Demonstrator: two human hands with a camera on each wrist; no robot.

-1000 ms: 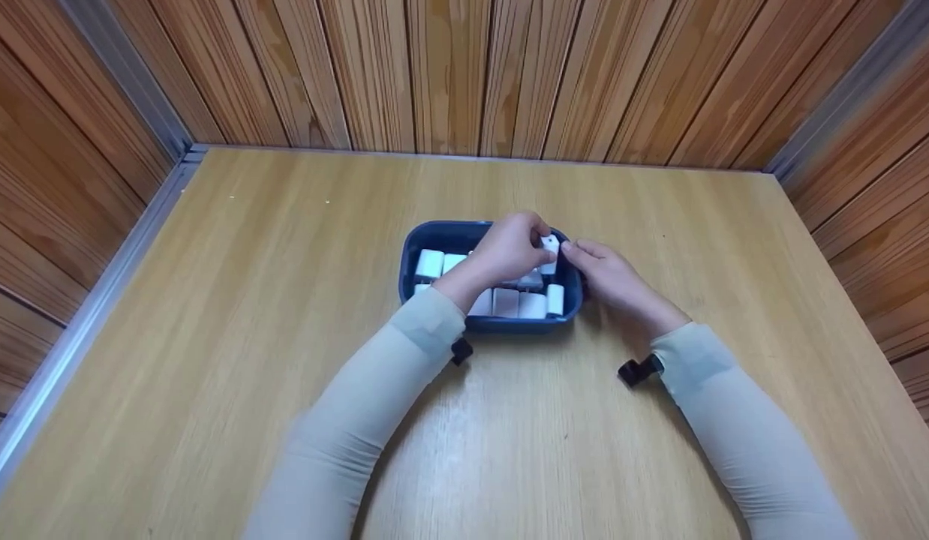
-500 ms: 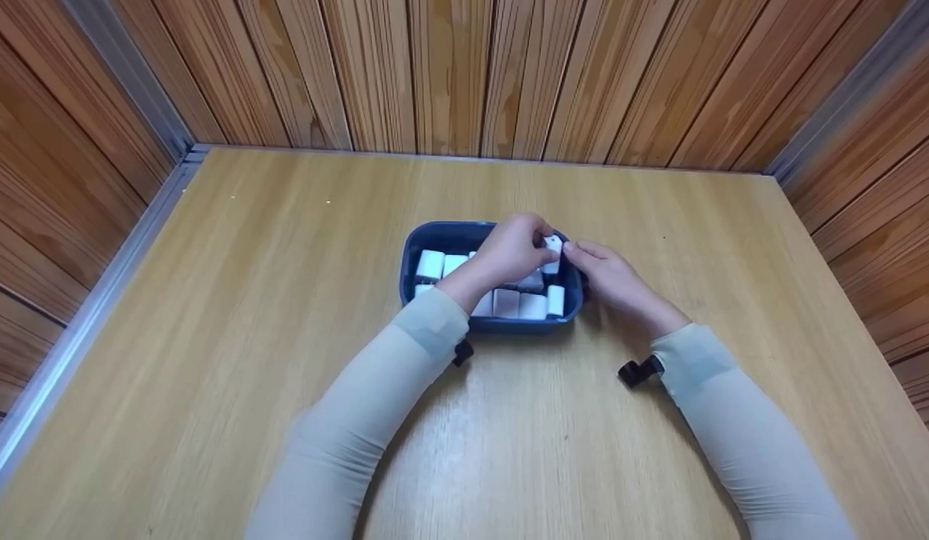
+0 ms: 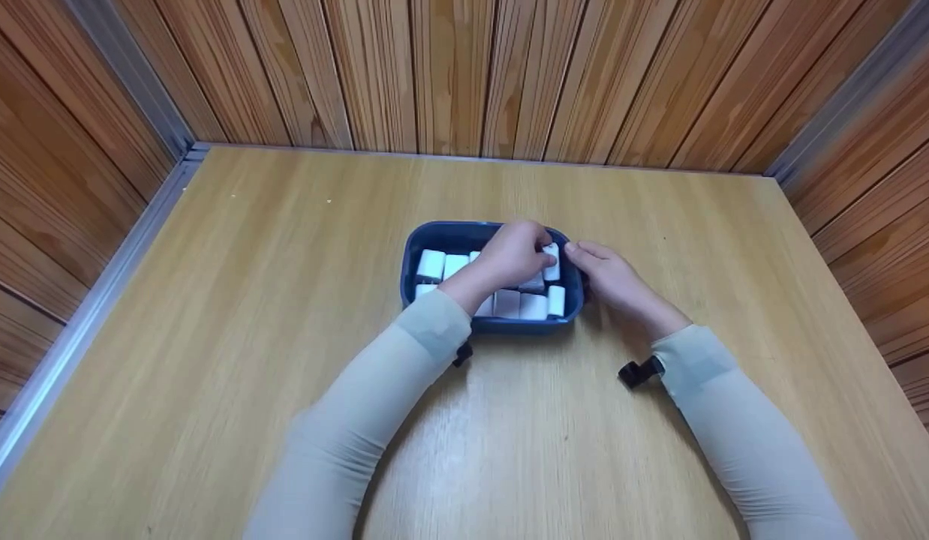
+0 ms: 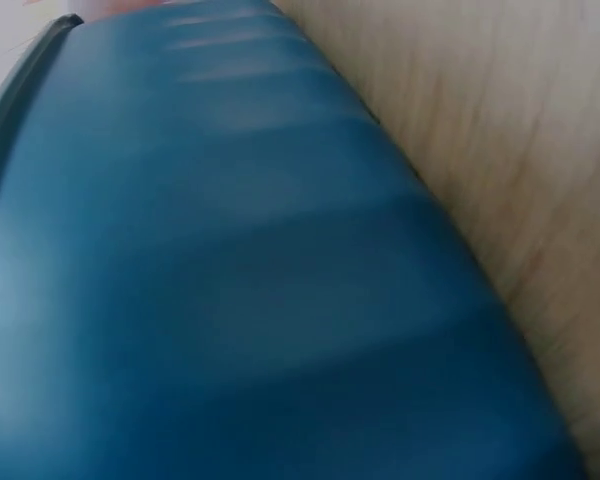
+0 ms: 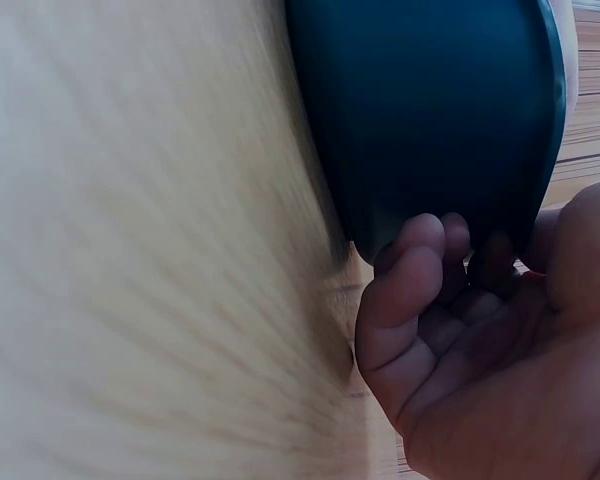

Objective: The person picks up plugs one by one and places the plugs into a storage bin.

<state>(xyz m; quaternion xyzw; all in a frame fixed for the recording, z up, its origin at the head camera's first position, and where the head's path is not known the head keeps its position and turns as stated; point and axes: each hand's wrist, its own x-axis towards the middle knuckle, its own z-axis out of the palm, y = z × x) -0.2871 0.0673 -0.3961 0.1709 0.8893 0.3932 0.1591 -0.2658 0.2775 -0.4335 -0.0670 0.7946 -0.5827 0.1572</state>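
Observation:
A dark blue plastic bin [image 3: 502,325] stands on the table, with several white blocks [image 3: 506,304] like charger plugs in two rows. My left hand [image 3: 513,253] reaches over the bin and pinches a white charger plug [image 3: 552,262] at the right end of the back row; its arm and palm cover part of that row. Outside the bin's right end, my right hand [image 3: 611,276] grips the rim with its thumb. In the right wrist view its fingers [image 5: 405,290] curl against the bin's outer wall [image 5: 430,110]. The left wrist view holds only the bin's side [image 4: 250,250] and some table.
The wooden table [image 3: 284,262] extends all round the bin. Wood-plank walls [image 3: 449,75] enclose it at the back and sides, with metal strips [image 3: 127,75] in the corners. Black wrist cameras [image 3: 638,371] hang below both sleeves.
My left hand has moved slightly down and toward me, and the charger plug sits a little lower in the bin. The right hand has stayed at the rim.

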